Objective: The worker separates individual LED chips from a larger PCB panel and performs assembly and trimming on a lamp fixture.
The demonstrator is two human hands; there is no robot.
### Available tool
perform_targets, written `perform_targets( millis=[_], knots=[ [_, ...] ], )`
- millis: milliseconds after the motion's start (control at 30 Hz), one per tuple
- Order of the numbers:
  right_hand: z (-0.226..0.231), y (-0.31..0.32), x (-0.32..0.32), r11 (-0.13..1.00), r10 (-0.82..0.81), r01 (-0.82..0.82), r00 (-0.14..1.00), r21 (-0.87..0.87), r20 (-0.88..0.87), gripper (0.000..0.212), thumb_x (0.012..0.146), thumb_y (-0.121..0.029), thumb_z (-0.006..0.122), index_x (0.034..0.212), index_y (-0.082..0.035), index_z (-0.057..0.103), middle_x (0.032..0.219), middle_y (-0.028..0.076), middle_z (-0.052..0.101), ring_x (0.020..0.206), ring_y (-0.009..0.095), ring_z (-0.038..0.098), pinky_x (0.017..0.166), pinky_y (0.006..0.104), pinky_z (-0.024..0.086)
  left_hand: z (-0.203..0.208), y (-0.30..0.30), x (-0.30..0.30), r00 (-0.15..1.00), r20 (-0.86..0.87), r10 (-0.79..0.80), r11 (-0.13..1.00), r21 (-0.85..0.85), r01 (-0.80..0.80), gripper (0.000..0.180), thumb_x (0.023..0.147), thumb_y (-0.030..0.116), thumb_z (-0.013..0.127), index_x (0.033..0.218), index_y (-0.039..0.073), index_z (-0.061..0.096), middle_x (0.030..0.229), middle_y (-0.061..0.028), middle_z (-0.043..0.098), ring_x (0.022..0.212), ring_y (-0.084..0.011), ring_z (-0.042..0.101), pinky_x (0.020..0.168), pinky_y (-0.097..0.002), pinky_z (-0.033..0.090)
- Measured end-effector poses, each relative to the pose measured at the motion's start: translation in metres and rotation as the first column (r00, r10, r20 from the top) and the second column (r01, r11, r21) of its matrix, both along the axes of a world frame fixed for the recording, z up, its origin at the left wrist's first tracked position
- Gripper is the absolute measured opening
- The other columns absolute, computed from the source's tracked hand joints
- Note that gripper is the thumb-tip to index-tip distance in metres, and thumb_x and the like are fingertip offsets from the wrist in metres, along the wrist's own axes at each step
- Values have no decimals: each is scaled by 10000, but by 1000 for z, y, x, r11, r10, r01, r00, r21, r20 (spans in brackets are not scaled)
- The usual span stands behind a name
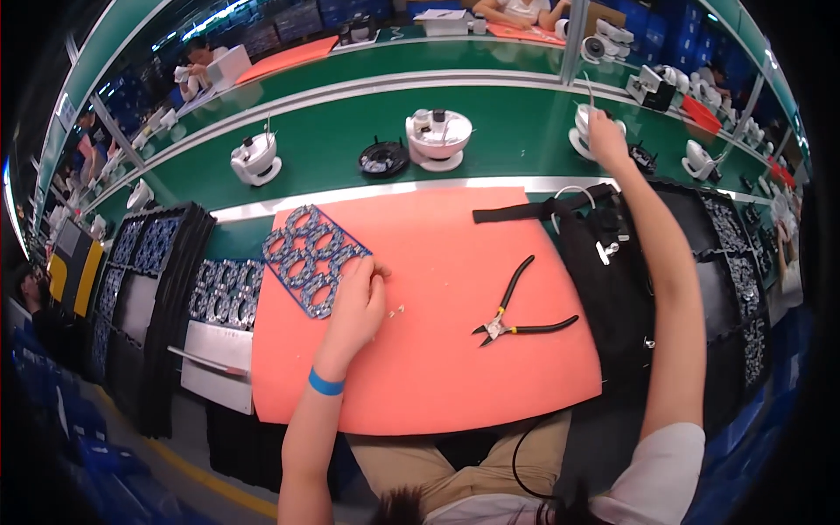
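Note:
My left hand, with a blue band at the wrist, pinches the right edge of a blue panel of ring-shaped circuit boards. The panel lies tilted on the left part of an orange mat. My right arm stretches far forward. Its hand has closed on a white rounded camera housing that stands on the green bench; the palm hides part of the housing. A pair of black-handled cutting pliers rests spread on the mat, touched by neither hand.
More white housings stand along the green conveyor, beside a black round part. Stacked black trays of boards rise at left, others at right. A black bag-like cloth borders the mat. Other people work across the line.

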State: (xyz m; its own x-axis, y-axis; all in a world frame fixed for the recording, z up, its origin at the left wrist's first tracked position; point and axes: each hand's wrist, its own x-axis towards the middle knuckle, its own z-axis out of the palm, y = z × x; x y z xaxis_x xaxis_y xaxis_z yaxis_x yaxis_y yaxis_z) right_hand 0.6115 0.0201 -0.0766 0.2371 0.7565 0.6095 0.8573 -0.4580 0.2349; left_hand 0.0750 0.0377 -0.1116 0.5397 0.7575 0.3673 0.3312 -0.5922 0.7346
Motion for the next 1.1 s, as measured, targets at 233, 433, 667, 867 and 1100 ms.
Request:
perform_targets(
  millis=[233,433,667,867,1100],
  knots=[
    [64,-54,-179,802,593,-592,770,84,-234,186,809,-51,655,942,-25,527,933,138,553,828,356,538,726,413,436,5,2,-6,993,53,-107,990,-83,111,215,830,-98,360,919,-46,548,890,-186,628,871,-304,637,802,-363,507],
    [50,-77,-279,527,823,-850,506,15,-260,240,751,-37,701,945,-47,560,956,82,596,892,284,594,723,369,452,7,2,-9,953,168,-253,958,-90,271,291,806,-133,341,949,-42,577,921,-140,653,922,-243,656,828,-317,514],
    [22,-92,-312,543,790,-836,542,-84,-287,199,793,-62,595,981,-29,536,1013,99,567,943,267,591,771,386,476,21,-7,-8,961,163,-223,955,-163,249,223,814,-119,423,938,-39,591,912,-92,665,911,-177,648,845,-284,491],
    [48,-117,-284,692,548,-713,620,-112,-562,621,780,-347,748,1240,-16,496,1249,171,521,1138,351,519,955,420,431,33,-16,-16,980,147,-132,989,84,120,128,832,-37,528,929,-25,610,831,-85,628,779,-162,631,706,-281,502],
    [37,-144,-258,420,359,-597,801,-684,-479,969,641,-585,765,1344,-3,442,1261,170,510,1203,322,474,1001,433,360,51,-16,-1,996,-69,61,984,169,-49,194,854,165,681,879,-18,625,748,-123,614,667,-240,611,605,-352,475]
  ],
)
